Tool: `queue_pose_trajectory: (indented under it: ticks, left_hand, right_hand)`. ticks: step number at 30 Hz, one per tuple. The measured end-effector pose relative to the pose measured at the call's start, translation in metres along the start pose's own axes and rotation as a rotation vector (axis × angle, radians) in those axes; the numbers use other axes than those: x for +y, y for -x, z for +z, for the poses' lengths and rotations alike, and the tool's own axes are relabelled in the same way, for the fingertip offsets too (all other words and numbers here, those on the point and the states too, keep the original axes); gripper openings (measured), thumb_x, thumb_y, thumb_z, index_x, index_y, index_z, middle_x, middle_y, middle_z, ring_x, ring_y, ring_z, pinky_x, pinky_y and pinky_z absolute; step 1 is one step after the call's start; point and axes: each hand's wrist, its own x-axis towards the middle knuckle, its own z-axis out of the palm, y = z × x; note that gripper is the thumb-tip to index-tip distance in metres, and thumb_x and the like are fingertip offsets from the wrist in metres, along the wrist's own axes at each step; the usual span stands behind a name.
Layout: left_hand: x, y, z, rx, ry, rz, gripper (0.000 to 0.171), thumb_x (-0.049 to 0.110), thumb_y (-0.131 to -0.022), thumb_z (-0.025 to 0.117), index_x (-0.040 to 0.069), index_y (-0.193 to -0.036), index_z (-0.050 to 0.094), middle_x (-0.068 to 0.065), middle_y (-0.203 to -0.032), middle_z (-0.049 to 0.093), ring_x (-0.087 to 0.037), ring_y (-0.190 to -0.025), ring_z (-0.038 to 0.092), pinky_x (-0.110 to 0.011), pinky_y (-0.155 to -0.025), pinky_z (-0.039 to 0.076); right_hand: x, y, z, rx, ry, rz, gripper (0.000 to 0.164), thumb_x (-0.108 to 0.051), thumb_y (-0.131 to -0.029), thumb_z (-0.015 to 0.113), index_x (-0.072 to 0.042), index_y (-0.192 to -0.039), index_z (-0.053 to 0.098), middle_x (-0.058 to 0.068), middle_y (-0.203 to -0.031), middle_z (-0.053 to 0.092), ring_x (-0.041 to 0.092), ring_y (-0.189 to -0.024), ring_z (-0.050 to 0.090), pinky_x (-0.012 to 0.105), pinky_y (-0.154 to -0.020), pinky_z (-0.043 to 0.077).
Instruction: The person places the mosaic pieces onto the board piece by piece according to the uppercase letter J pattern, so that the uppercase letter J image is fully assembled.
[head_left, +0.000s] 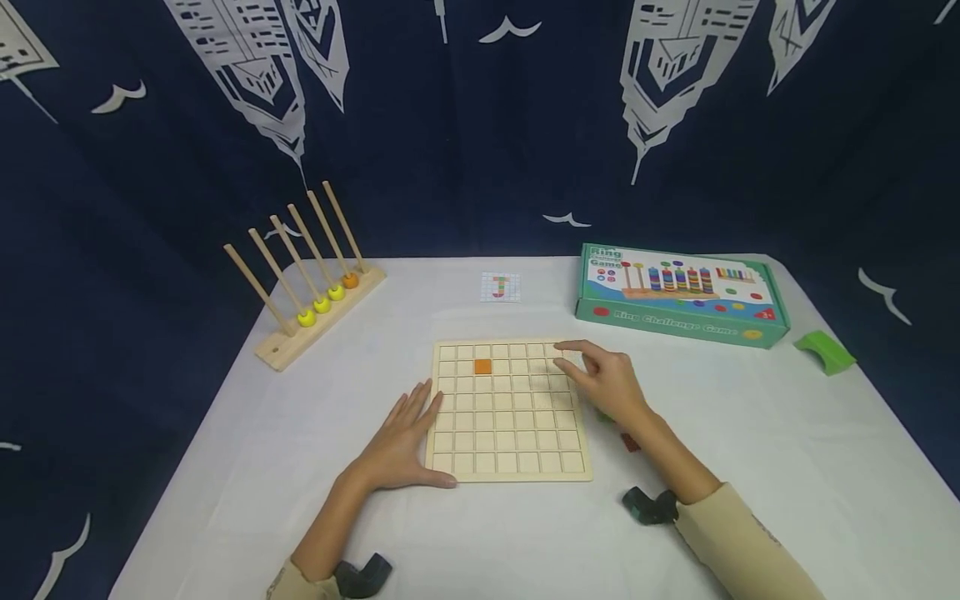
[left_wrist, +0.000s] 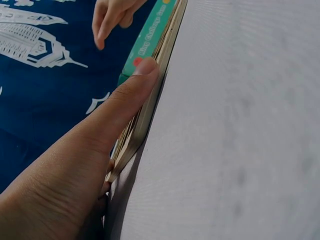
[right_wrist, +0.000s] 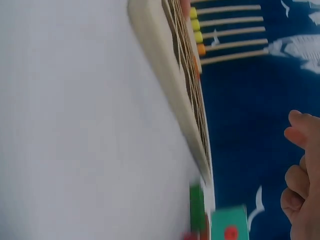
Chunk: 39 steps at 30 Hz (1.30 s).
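A wooden grid board [head_left: 510, 421] lies on the table with one orange square tile [head_left: 483, 367] in its upper rows. My left hand [head_left: 401, 442] rests spread along the board's left side, thumb at the near corner; in the left wrist view its thumb [left_wrist: 120, 112] touches the board's edge. Over the board's upper right is my right hand [head_left: 606, 379]. Its thumb and index finger stand apart, and I see nothing between them. Below that hand, partly hidden, lie a green piece [head_left: 604, 416] and a dark red piece [head_left: 630, 442].
A peg rack [head_left: 281, 354] with yellow and orange beads stands at the left. A small card [head_left: 500, 287] with a coloured pattern lies behind the board. At the right are a green game box [head_left: 682, 296] and a green arch block [head_left: 826, 352].
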Motion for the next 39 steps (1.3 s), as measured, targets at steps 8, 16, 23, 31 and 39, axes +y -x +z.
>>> queue_pose_trajectory:
  ticks: [8,16,23,31,39]
  left_hand:
    - [0.001,-0.003,0.0,0.012,0.0,0.014,0.126,0.081,-0.05,0.058,0.007,-0.143,0.018,-0.014,-0.15,0.005,-0.026,-0.138,0.003,-0.043,-0.111,0.006]
    - [0.0,-0.001,0.002,0.016,0.002,0.01,0.127,0.082,-0.049,0.059,0.008,-0.143,0.018,-0.013,-0.15,0.004,-0.026,-0.138,0.003,-0.043,-0.111,0.006]
    - [0.001,0.0,0.001,0.019,0.001,0.013,0.127,0.082,-0.049,0.059,0.007,-0.143,0.018,-0.014,-0.15,0.005,-0.026,-0.138,0.004,-0.044,-0.11,0.007]
    - [0.0,0.0,0.001,0.021,0.007,0.008,0.128,0.081,-0.048,0.059,0.007,-0.143,0.018,-0.014,-0.15,0.005,-0.024,-0.138,0.003,-0.042,-0.111,0.007]
    - [-0.001,-0.001,0.001,0.007,0.007,0.003,0.127,0.081,-0.049,0.06,0.007,-0.143,0.017,-0.013,-0.15,0.004,-0.023,-0.138,0.002,-0.041,-0.111,0.006]
  right_hand:
    - [0.036,0.012,-0.045,0.121,0.063,0.119,0.028,-0.024,-0.076,0.072,-0.017,-0.103,0.067,-0.006,-0.048,0.028,0.009,-0.039,0.023,0.026,-0.037,0.021]
    - [0.066,0.024,-0.062,0.052,0.125,0.244,0.03,-0.031,-0.078,0.069,-0.016,-0.105,0.067,0.0,-0.048,0.03,0.014,-0.043,0.025,0.028,-0.04,0.021]
    - [0.089,0.036,-0.064,-0.175,0.145,0.314,0.034,-0.037,-0.079,0.067,-0.017,-0.107,0.066,0.0,-0.047,0.032,0.016,-0.04,0.03,0.025,-0.039,0.024]
    - [0.097,0.041,-0.06,-0.242,0.164,0.275,0.036,-0.04,-0.079,0.065,-0.015,-0.106,0.067,-0.003,-0.046,0.031,0.012,-0.04,0.029,0.024,-0.041,0.026]
    - [0.098,0.041,-0.058,-0.24,0.177,0.276,0.033,-0.037,-0.079,0.066,-0.016,-0.104,0.067,-0.003,-0.047,0.031,0.012,-0.042,0.029,0.024,-0.042,0.025]
